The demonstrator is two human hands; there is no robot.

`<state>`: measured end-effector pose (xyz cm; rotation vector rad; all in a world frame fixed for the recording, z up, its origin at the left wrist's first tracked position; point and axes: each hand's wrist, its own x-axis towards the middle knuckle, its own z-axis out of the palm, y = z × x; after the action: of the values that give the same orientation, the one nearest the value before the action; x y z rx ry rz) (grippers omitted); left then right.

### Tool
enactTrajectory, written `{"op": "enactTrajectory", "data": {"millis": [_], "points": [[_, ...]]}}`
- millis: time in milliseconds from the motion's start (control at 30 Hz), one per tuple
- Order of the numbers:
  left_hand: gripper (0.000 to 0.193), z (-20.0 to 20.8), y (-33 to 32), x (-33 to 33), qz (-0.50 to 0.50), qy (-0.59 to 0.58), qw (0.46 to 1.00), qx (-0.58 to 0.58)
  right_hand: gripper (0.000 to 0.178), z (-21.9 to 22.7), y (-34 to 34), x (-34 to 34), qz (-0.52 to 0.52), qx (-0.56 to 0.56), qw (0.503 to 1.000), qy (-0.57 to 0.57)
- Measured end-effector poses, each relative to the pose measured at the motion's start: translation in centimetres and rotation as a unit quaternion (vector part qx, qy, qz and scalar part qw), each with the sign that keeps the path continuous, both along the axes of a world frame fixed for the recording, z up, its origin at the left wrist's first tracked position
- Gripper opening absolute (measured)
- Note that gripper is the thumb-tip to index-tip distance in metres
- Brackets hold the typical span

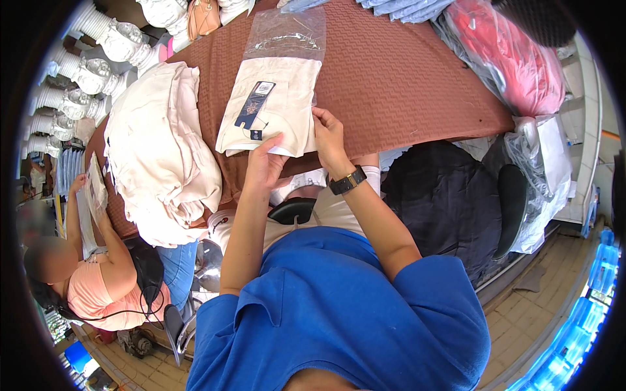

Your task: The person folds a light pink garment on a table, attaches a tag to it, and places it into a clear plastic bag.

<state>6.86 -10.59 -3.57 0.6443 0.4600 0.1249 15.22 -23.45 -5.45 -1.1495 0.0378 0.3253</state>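
Observation:
A folded cream garment lies at the near edge of the table, with a long navy hang tag and a small navy label on its front. A clear plastic bag reaches out flat beyond its far end. My left hand grips the near edge of the garment, thumb on top and fingers beneath. At the right side my right hand pinches the bag's edge beside the garment; its fingertips are partly hidden. A dark watch is on my right wrist.
A heap of cream garments stands on the left of the brown tablecloth. Red items in clear plastic lie at the far right. A seated person in a peach shirt handles a bagged item. A black cloth-covered bundle sits below right.

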Motion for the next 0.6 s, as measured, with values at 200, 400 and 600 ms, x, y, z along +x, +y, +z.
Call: {"op": "enactTrajectory", "data": {"millis": [200,400,600], "points": [[0.049,0.0,-2.3,0.6,0.055,0.045,0.988,0.135,0.031,0.0,-1.0,-2.8,0.023,-0.051,0.998,-0.001],[0.047,0.8,-2.0,0.8,0.055,0.072,0.991,0.096,0.035,-1.6,-0.5,-3.6,-0.03,-0.123,0.986,-0.107],[0.048,0.3,-2.0,1.0,0.096,0.079,0.99,0.065,0.043,-0.3,-0.9,-3.8,-0.014,-0.065,0.994,-0.088]]}}
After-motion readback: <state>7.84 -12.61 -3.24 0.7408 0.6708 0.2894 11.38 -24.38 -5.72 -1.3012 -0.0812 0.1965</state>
